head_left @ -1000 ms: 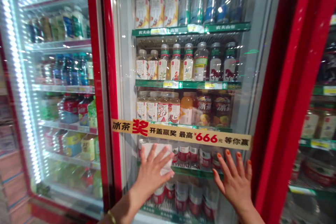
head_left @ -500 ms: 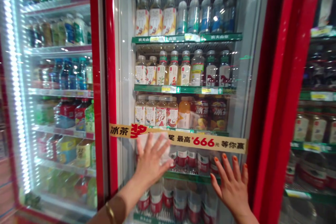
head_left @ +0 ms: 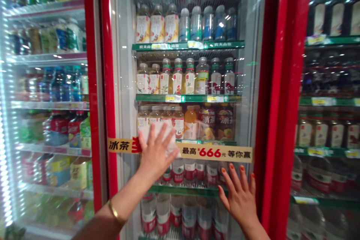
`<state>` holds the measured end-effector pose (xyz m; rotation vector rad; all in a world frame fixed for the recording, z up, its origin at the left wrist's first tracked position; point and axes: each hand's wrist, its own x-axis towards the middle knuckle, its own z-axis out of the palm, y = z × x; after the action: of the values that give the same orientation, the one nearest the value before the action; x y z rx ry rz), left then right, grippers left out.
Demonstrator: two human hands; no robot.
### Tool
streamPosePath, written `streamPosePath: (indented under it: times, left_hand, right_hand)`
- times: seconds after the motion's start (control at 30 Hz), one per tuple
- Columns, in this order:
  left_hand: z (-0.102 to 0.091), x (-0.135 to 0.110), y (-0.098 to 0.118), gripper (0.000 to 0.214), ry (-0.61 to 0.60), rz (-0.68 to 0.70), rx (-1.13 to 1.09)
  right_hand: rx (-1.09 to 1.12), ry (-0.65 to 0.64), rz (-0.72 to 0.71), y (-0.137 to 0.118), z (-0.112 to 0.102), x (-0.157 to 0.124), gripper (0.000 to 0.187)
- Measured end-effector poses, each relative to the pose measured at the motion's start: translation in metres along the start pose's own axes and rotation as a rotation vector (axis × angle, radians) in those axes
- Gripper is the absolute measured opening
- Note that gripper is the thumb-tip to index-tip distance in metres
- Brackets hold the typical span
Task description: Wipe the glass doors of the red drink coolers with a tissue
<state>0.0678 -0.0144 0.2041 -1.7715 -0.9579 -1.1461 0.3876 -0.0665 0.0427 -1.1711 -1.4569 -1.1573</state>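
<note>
My left hand [head_left: 154, 159] lies with its fingers spread on the glass door of a drinks fridge. Under its fingers and palm is a white tissue or cloth [head_left: 172, 135], pressed flat against the glass. It covers part of a yellow printed strip [head_left: 239, 154] that runs across the door. Lower and to the right, my right hand [head_left: 241, 195] rests fingers up against the same glass, just below the strip. Its fingers are apart and nothing is in them. A gold bangle [head_left: 113, 210] circles my left forearm.
Behind the glass, bottles stand in rows on green-edged shelves [head_left: 188, 46]. Red frames [head_left: 271, 120] border the door. More stocked fridges are to the left, with a bright light strip [head_left: 5, 120], and to the right, with large bottles [head_left: 319, 172].
My left hand has slid a little upward over the glass with the tissue or cloth, now reaching above the strip. My right hand stays on the glass. The view has shifted to the right and up.
</note>
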Motion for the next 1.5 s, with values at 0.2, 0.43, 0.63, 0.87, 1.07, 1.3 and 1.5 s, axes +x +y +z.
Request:
streamPosePath:
  times: [0.2,0.43,0.63,0.87,1.07,1.3,1.5]
  left_hand:
    - [0.006,0.056,0.053,0.084,0.017,0.044,-0.076]
    - [0.009,-0.034,0.029,0.081,0.007,0.352,-0.052]
    - [0.007,0.057,0.046,0.089,0.09,-0.096,-0.138]
    - [0.012,0.025,0.133,0.076,-0.008,0.025,-0.724]
    - [-0.025,-0.018,0.021,0.065,0.192,0.018,-0.691]
    - [0.004,-0.022,-0.044,0.08,0.144,-0.184,-0.14]
    - [0.014,-0.02,-0.035,0.078,0.179,-0.144,-0.111]
  right_hand:
    - [-0.02,-0.031,-0.025,0.008,0.0,-0.006,0.09]
    - [-0.034,-0.047,-0.03,0.006,0.001,-0.004,0.088]
    - [0.018,-0.029,0.02,-0.001,-0.014,0.005,0.081]
    - [0.284,0.086,-0.028,-0.059,-0.025,0.105,0.078]
    - [-0.038,-0.112,-0.111,-0.007,-0.012,0.17,0.085]
    - [-0.059,0.027,0.007,-0.048,-0.003,0.224,0.081]
    - [-0.114,-0.173,-0.361,-0.014,-0.022,0.192,0.082]
